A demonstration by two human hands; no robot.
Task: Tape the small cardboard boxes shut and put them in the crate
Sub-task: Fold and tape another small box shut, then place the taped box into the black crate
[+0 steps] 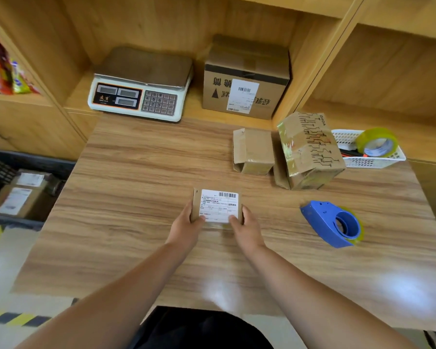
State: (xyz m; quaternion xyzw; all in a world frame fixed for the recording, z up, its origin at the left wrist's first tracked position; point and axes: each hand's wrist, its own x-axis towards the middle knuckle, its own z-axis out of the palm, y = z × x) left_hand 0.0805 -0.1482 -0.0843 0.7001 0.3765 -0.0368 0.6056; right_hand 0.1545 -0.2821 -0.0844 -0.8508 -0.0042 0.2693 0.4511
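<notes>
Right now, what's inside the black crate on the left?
Two labelled cardboard boxes lie in the black crate. The table covers its right part, so anything there is hidden.

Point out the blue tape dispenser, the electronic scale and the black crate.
blue tape dispenser (322, 220): head view, on its blue side shell.
electronic scale (146, 64): head view, on the metal weighing pan.
black crate (15, 162): head view, on its far wall.

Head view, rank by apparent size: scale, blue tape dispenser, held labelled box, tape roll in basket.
1. scale
2. blue tape dispenser
3. labelled box, gripped by left hand and right hand
4. tape roll
Last two look close; the roll sits farther off.
</notes>
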